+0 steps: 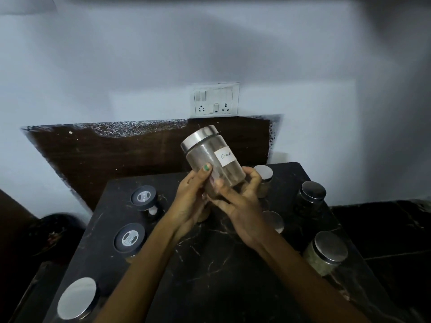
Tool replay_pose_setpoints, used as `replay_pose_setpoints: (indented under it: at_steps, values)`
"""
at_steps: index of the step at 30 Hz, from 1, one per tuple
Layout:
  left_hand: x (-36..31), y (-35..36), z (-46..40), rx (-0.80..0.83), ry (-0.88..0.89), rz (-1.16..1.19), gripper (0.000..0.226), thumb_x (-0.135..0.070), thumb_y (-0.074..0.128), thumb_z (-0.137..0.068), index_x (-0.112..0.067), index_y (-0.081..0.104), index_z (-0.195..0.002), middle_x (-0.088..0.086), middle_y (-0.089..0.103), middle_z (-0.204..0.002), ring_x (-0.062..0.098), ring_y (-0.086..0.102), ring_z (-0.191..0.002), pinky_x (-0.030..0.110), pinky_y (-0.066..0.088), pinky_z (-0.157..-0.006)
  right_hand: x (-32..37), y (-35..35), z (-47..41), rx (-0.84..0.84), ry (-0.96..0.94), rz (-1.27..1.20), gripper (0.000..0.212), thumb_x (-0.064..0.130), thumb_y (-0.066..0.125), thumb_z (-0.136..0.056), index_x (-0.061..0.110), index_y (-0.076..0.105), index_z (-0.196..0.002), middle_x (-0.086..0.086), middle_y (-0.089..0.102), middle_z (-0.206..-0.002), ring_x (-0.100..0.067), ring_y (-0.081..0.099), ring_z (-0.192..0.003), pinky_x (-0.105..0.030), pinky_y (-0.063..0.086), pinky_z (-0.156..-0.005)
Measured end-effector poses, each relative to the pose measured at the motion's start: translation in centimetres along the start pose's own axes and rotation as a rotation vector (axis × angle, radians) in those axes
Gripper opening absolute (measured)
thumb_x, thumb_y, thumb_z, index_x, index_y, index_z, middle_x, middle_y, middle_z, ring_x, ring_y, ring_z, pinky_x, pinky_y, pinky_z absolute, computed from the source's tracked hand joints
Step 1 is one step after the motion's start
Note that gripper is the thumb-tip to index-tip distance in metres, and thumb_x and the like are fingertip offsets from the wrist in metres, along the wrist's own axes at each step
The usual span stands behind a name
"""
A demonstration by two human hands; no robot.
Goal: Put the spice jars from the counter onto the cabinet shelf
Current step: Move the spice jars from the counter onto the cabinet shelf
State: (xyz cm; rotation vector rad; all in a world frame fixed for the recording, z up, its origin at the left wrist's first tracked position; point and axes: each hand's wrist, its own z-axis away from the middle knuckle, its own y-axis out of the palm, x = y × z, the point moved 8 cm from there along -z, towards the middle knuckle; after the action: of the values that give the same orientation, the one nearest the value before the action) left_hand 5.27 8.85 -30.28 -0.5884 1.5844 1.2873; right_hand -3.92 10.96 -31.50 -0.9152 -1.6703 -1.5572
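2 hands, my left hand (190, 194) and right hand (240, 197), clasp the tilted, labelled spice jar (213, 157) above the black marble counter (210, 264); a slipping base could drop it onto the steel-lidded jar (263, 180) just behind.

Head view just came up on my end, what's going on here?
A person holds a labelled spice jar in both hands, tilted, above the dark counter. The left hand and right hand grip its lower part; its steel lid is on. Several other jars stand on the counter, such as a black-lidded jar. No cabinet shelf is in view.
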Motion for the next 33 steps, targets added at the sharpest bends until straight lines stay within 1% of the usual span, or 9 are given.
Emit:
replay_pose_setpoints:
  at_steps: [2, 4, 8, 11, 16, 18, 22, 30, 33]
  values:
    - [-0.3, 0.0, 0.0, 0.025, 0.019, -0.028, 0.065, -0.054, 0.074, -0.068, -0.016, 0.063, -0.12, 0.012, 0.065, -0.123, 0.025, 0.061, -0.116, 0.036, 0.051, -0.094, 0.0, 0.4, 0.0, 0.048, 0.073, -0.1, 0.061, 0.035, 0.075, -0.07, 0.036, 0.043, -0.122, -0.008, 0.049, -0.134, -0.023, 0.063, -0.112, -0.048, 0.054, -0.087]
    - [-0.5, 0.3, -0.1, 0.056, 0.023, 0.035, 0.049, -0.049, 0.066, -0.078, -0.018, 0.067, -0.115, 0.012, 0.066, -0.121, 0.022, 0.062, -0.114, 0.03, 0.053, -0.089, 0.0, 0.9, 0.2, 0.112, 0.159, -0.211, 0.064, 0.037, 0.069, -0.073, 0.028, 0.044, -0.131, -0.012, 0.051, -0.135, -0.027, 0.06, -0.116, -0.053, 0.051, -0.091]
    - [-0.7, 0.3, -0.4, 0.087, 0.019, 0.096, 0.049, -0.04, 0.053, -0.087, -0.009, 0.059, -0.124, 0.015, 0.065, -0.122, 0.025, 0.062, -0.113, 0.03, 0.054, -0.088, 0.5, 1.1, 0.6, 0.176, 0.193, -0.186, 0.063, 0.036, 0.066, -0.073, 0.021, 0.048, -0.131, -0.013, 0.058, -0.131, -0.028, 0.059, -0.118, -0.05, 0.051, -0.093]
    - [-0.7, 0.3, -0.6, 0.096, 0.008, 0.037, 0.044, -0.043, 0.049, -0.089, -0.015, 0.062, -0.121, 0.01, 0.067, -0.119, 0.02, 0.063, -0.111, 0.03, 0.053, -0.088, 0.5, 0.7, 0.5, 0.16, 0.142, -0.075, 0.062, 0.026, 0.066, -0.077, 0.023, 0.044, -0.135, -0.009, 0.058, -0.131, -0.027, 0.058, -0.119, -0.046, 0.052, -0.093]
    - [-0.5, 0.6, -0.5, 0.115, 0.029, -0.156, 0.042, -0.054, 0.04, -0.092, -0.032, 0.063, -0.12, 0.002, 0.065, -0.124, 0.016, 0.06, -0.117, 0.031, 0.05, -0.091, 1.3, -0.5, 0.5, 0.093, -0.029, 0.134, 0.077, 0.014, 0.074, -0.075, 0.044, 0.037, -0.135, 0.004, 0.057, -0.133, -0.018, 0.056, -0.123, -0.04, 0.051, -0.094]
    - [-0.6, 0.5, -0.4, 0.11, 0.055, -0.161, 0.043, -0.053, 0.041, -0.092, -0.031, 0.059, -0.124, 0.002, 0.063, -0.127, 0.017, 0.059, -0.119, 0.032, 0.049, -0.091, 2.1, -0.7, 0.5, 0.078, -0.111, 0.226, 0.084, 0.011, 0.074, -0.075, 0.042, 0.031, -0.14, 0.003, 0.053, -0.137, -0.018, 0.052, -0.126, -0.041, 0.05, -0.097]
    - [-0.7, 0.3, -0.5, 0.104, 0.111, -0.141, 0.039, -0.041, 0.037, -0.099, -0.028, 0.052, -0.132, 0.003, 0.06, -0.131, 0.018, 0.057, -0.121, 0.024, 0.052, -0.086, 2.9, -0.8, 0.6, 0.06, -0.19, 0.343, 0.089, 0.009, 0.074, -0.074, 0.038, 0.025, -0.143, 0.001, 0.047, -0.142, -0.016, 0.048, -0.13, -0.037, 0.048, -0.1]
    - [-1.2, 1.7, 0.8, 0.058, 0.14, -0.123, 0.038, -0.034, 0.038, -0.1, -0.022, 0.052, -0.134, 0.007, 0.061, -0.13, 0.021, 0.059, -0.119, 0.025, 0.053, -0.084, 4.1, -0.5, 1.5, 0.033, -0.242, 0.367, 0.091, 0.009, 0.074, -0.072, 0.031, 0.025, -0.145, -0.003, 0.046, -0.142, -0.018, 0.048, -0.13, -0.042, 0.046, -0.102]
    - [-1.9, 2.6, 2.0, -0.006, 0.177, -0.162, 0.038, -0.025, 0.049, -0.095, -0.017, 0.054, -0.132, 0.01, 0.063, -0.127, 0.021, 0.064, -0.111, 0.024, 0.055, -0.08, 4.6, -0.7, 1.9, 0.02, -0.27, 0.35, 0.093, 0.023, 0.079, -0.067, 0.037, 0.028, -0.143, 0.004, 0.051, -0.139, -0.015, 0.052, -0.126, -0.031, 0.051, -0.095]
